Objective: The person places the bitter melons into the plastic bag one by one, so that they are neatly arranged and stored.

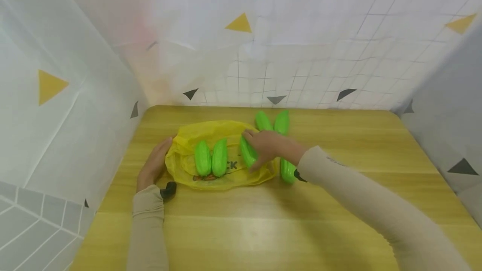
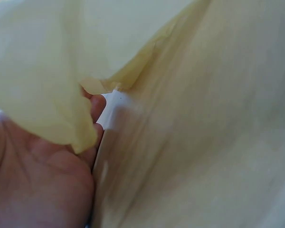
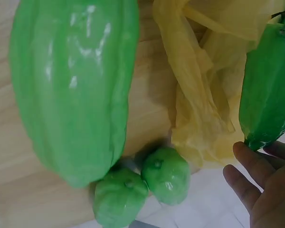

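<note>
two hands (image 1: 153,165) (image 1: 266,145) sit at opposite edges of the spread yellow bag (image 1: 214,128).

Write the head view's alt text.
A person's right hand touches a green vegetable at the right side of an open yellow bag where two others lie, while the left hand touches the bag's left edge. Three more vegetables lie behind and right of the bag on the wooden table.
</note>
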`<action>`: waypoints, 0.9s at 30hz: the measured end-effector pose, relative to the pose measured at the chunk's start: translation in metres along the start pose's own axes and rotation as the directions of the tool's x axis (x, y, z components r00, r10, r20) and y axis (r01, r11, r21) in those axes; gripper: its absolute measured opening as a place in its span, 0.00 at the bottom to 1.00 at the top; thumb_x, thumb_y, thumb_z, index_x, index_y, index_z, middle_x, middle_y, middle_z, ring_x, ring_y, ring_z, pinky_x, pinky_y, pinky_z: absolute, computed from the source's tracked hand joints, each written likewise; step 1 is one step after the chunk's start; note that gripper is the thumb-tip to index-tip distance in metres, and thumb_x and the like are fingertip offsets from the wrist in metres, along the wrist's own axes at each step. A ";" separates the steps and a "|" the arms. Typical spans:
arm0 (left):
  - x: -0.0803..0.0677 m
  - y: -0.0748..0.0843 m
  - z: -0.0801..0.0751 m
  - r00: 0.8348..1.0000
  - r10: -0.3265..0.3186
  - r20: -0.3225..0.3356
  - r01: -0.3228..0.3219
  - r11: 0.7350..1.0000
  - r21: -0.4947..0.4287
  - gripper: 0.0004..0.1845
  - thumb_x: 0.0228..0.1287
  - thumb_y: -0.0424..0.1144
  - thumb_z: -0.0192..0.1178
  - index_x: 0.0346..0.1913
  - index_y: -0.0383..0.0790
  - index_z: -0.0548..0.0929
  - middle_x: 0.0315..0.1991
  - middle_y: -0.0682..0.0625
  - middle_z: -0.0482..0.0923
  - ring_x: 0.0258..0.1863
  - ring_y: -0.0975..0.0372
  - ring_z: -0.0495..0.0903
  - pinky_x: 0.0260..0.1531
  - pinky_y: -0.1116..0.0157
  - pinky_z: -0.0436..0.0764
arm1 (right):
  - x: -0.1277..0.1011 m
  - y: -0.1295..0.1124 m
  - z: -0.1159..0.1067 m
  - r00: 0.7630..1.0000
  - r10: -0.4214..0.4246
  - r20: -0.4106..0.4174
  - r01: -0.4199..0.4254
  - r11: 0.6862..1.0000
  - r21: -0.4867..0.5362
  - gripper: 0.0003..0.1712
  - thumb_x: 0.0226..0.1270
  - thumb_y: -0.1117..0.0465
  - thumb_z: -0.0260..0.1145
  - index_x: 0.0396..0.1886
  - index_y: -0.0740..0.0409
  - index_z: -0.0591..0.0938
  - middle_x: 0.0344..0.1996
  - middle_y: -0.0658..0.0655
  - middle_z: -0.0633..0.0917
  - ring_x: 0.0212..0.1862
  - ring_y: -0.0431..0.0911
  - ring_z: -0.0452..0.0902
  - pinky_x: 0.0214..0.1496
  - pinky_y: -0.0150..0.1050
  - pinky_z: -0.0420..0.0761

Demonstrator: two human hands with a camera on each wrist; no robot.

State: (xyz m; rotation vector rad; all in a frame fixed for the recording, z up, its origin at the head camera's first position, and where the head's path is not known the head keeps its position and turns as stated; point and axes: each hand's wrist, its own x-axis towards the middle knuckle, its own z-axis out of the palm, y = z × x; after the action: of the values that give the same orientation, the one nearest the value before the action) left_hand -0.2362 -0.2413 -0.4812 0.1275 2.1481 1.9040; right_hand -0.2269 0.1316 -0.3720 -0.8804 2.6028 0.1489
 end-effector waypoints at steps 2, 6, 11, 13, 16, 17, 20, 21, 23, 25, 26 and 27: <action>-0.001 0.004 0.001 1.000 0.006 -0.001 -0.006 1.000 0.006 0.35 0.75 0.62 0.39 0.77 0.47 0.57 0.78 0.51 0.52 0.77 0.57 0.49 0.77 0.52 0.47 | 0.002 -0.001 0.002 1.000 0.001 -0.005 -0.001 1.000 0.013 0.74 0.45 0.24 0.69 0.77 0.64 0.48 0.76 0.65 0.55 0.59 0.59 0.76 0.65 0.48 0.76; -0.005 0.013 0.004 1.000 -0.010 0.012 0.010 0.999 -0.031 0.34 0.78 0.58 0.39 0.77 0.43 0.56 0.78 0.48 0.51 0.77 0.55 0.48 0.77 0.52 0.47 | 0.007 -0.003 0.006 1.000 -0.015 -0.021 0.015 1.000 0.017 0.71 0.45 0.25 0.70 0.75 0.64 0.52 0.71 0.64 0.63 0.50 0.56 0.80 0.58 0.45 0.81; -0.009 0.020 0.007 0.999 -0.033 0.034 0.036 0.996 -0.076 0.33 0.79 0.56 0.39 0.77 0.42 0.54 0.78 0.47 0.49 0.77 0.54 0.49 0.77 0.52 0.49 | 0.013 -0.007 0.007 1.000 -0.012 0.004 0.012 1.000 0.008 0.72 0.47 0.24 0.68 0.77 0.65 0.48 0.76 0.67 0.55 0.58 0.60 0.76 0.64 0.48 0.77; -0.009 0.019 0.006 0.999 -0.027 0.040 0.031 0.996 -0.080 0.33 0.79 0.56 0.39 0.77 0.42 0.54 0.79 0.46 0.49 0.77 0.53 0.49 0.77 0.52 0.50 | 0.015 -0.009 0.007 1.000 -0.013 0.007 0.013 1.000 0.005 0.73 0.47 0.24 0.68 0.78 0.65 0.47 0.77 0.67 0.52 0.63 0.62 0.72 0.67 0.49 0.74; -0.005 0.014 0.004 0.999 -0.015 0.029 0.017 0.998 -0.066 0.34 0.78 0.58 0.39 0.77 0.44 0.55 0.78 0.47 0.50 0.76 0.54 0.50 0.77 0.51 0.50 | 0.018 -0.012 0.007 1.000 -0.023 -0.003 0.023 1.000 -0.006 0.74 0.47 0.23 0.67 0.78 0.65 0.47 0.77 0.67 0.52 0.65 0.63 0.70 0.68 0.50 0.73; -0.003 0.011 0.003 1.000 -0.012 0.025 0.014 0.998 -0.058 0.34 0.77 0.59 0.39 0.77 0.45 0.55 0.78 0.48 0.51 0.76 0.54 0.51 0.77 0.51 0.50 | 0.020 -0.012 0.008 1.000 -0.023 -0.005 0.023 1.000 -0.011 0.74 0.47 0.23 0.67 0.78 0.65 0.47 0.77 0.67 0.52 0.65 0.63 0.69 0.68 0.50 0.72; 0.002 0.002 0.000 1.000 -0.010 0.004 0.010 1.000 -0.017 0.35 0.76 0.61 0.40 0.77 0.47 0.57 0.78 0.50 0.52 0.76 0.55 0.51 0.77 0.51 0.50 | 0.024 -0.015 0.011 1.000 -0.028 -0.005 0.027 1.000 -0.015 0.74 0.46 0.22 0.67 0.78 0.66 0.47 0.77 0.68 0.51 0.67 0.63 0.67 0.70 0.51 0.70; 0.003 -0.001 0.000 1.000 -0.013 0.001 0.013 1.000 -0.009 0.35 0.75 0.62 0.40 0.77 0.48 0.58 0.78 0.50 0.53 0.76 0.55 0.51 0.77 0.52 0.50 | 0.025 -0.016 0.011 1.000 -0.029 -0.001 0.029 1.000 -0.009 0.74 0.47 0.23 0.67 0.78 0.66 0.47 0.77 0.68 0.50 0.68 0.64 0.65 0.72 0.51 0.69; 0.004 -0.004 0.000 1.000 -0.012 0.000 0.012 1.000 -0.006 0.36 0.74 0.64 0.40 0.77 0.48 0.58 0.78 0.51 0.53 0.76 0.55 0.51 0.77 0.52 0.50 | 0.027 -0.018 0.012 1.000 -0.030 0.005 0.030 1.000 0.003 0.74 0.47 0.23 0.67 0.78 0.66 0.46 0.77 0.68 0.49 0.71 0.64 0.62 0.74 0.52 0.64; 0.004 -0.005 0.000 1.000 -0.011 0.000 0.011 1.000 -0.010 0.36 0.74 0.64 0.40 0.77 0.49 0.58 0.78 0.51 0.53 0.76 0.56 0.52 0.77 0.52 0.50 | 0.029 -0.020 0.012 0.999 -0.035 0.006 0.035 0.999 0.001 0.74 0.47 0.24 0.68 0.77 0.66 0.47 0.77 0.69 0.50 0.72 0.63 0.60 0.76 0.51 0.61; 0.003 -0.004 0.000 1.000 -0.009 0.002 0.009 1.000 -0.020 0.36 0.74 0.64 0.40 0.76 0.48 0.58 0.78 0.51 0.53 0.76 0.55 0.52 0.76 0.52 0.51 | 0.030 -0.021 0.012 0.999 -0.034 0.007 0.034 0.999 -0.003 0.74 0.47 0.24 0.67 0.77 0.66 0.46 0.77 0.69 0.50 0.72 0.63 0.59 0.76 0.51 0.60; 0.003 -0.003 0.000 1.000 -0.009 0.002 0.009 1.000 -0.022 0.36 0.74 0.64 0.40 0.77 0.48 0.58 0.78 0.51 0.53 0.76 0.56 0.52 0.76 0.52 0.51 | 0.031 -0.022 0.011 0.999 -0.033 0.007 0.033 0.999 -0.003 0.74 0.47 0.24 0.68 0.77 0.66 0.46 0.77 0.69 0.50 0.73 0.62 0.58 0.77 0.51 0.58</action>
State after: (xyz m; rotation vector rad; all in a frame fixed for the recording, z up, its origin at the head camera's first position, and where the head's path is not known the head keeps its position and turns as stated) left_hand -0.2387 -0.2407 -0.4849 0.1156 2.1230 1.9210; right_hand -0.2329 0.0993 -0.3938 -0.9220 2.5807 0.1466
